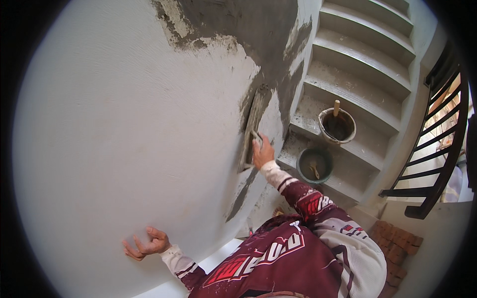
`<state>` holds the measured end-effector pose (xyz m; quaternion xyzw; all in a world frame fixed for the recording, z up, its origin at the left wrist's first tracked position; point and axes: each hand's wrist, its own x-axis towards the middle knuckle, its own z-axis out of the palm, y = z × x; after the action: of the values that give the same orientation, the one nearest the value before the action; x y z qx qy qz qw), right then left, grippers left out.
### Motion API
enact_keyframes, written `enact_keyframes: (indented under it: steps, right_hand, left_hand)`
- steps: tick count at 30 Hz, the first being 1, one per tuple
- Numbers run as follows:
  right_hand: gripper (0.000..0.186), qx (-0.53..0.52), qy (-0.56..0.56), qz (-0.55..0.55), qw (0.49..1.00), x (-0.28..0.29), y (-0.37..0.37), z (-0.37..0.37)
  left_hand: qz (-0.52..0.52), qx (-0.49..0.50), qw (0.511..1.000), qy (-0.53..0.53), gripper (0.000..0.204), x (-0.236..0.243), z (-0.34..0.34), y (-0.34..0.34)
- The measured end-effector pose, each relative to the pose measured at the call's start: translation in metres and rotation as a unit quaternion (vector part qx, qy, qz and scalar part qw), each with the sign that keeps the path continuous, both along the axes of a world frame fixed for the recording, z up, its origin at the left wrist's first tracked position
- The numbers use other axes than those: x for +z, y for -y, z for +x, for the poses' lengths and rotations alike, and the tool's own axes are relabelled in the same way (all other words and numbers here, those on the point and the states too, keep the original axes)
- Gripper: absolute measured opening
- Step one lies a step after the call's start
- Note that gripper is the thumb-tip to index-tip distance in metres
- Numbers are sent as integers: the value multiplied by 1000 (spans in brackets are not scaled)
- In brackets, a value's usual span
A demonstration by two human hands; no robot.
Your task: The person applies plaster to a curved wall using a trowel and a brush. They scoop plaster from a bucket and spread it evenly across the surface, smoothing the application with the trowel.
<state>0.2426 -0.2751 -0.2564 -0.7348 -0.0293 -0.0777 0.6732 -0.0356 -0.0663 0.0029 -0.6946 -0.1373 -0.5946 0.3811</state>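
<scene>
My right hand (264, 151) is closed round the handle of a long plastering trowel (254, 116). The trowel's blade lies along the wall (124, 124), at the border between pale plaster and dark grey wet plaster (248, 27). Grey smears coat the blade. Lower on the left, my left hand (148, 244) is held by the wall, fingers apart and slightly bent, with nothing in it. Whether its fingertips touch the wall I cannot tell. A narrow dark streak (242, 197) of plaster runs down below the trowel.
On the stairs (355, 57) to the right stand a bucket (352, 134) of dark mix with a wooden-handled tool and a green bucket (299, 166) of greyish water with a brush (314, 170). Farther right are a dark railing (439, 171) and stacked reddish bricks (395, 243).
</scene>
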Motion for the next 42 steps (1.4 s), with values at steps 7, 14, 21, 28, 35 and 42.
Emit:
enact_keyframes:
  steps: [7,14,21,28,35,42]
  right_hand:
    - [38,73,-115,44,990,10,45,-64]
    - [37,18,-173,204,964,49,55,8]
    - [67,-15,-207,246,947,-23,127,27]
    - [64,16,-519,-344,782,-173,287,-13]
    - [43,46,-578,-415,701,-332,294,22]
    - [33,65,-458,-500,732,-401,262,57]
  left_hand:
    - [9,-11,1000,-6,40,0,-8,-6]
    - [-62,-71,995,18,42,7,10,5]
    - [-55,-270,959,-57,46,-6,108,47]
    - [4,-83,995,-58,54,-17,137,46]
    - [88,90,977,-171,63,-18,153,65]
    - [48,60,985,-155,74,-39,166,56]
